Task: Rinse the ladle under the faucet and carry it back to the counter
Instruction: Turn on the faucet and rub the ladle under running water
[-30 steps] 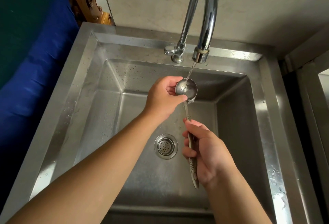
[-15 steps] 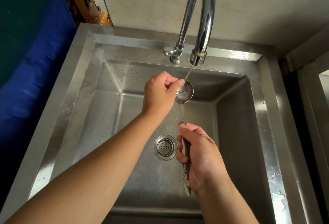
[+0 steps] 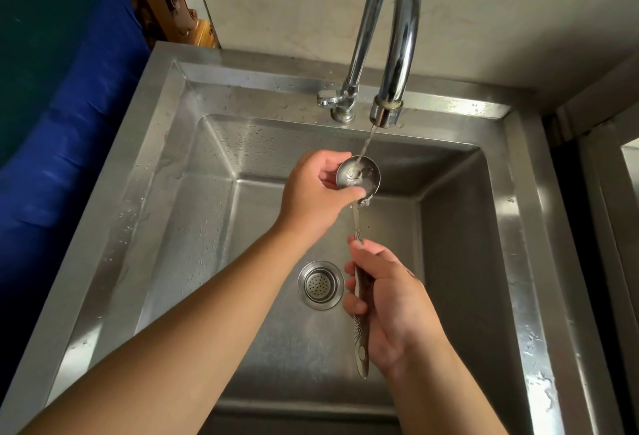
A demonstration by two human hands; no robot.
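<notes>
A metal ladle [image 3: 358, 177] is held over the sink [image 3: 518, 227], its handle clamped in the right hand [image 3: 387, 300], its bowl cupped by the left hand [image 3: 318, 192] just beyond, beneath a thin stream from the faucet [image 3: 397, 37].

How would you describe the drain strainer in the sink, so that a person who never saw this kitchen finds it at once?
Start from the steel sink below the curved faucet. On the flat floor of the basin, between the two forearms and just left of the right hand holding the ladle, lies the drain strainer. It is the only round piece with small holes.
</notes>
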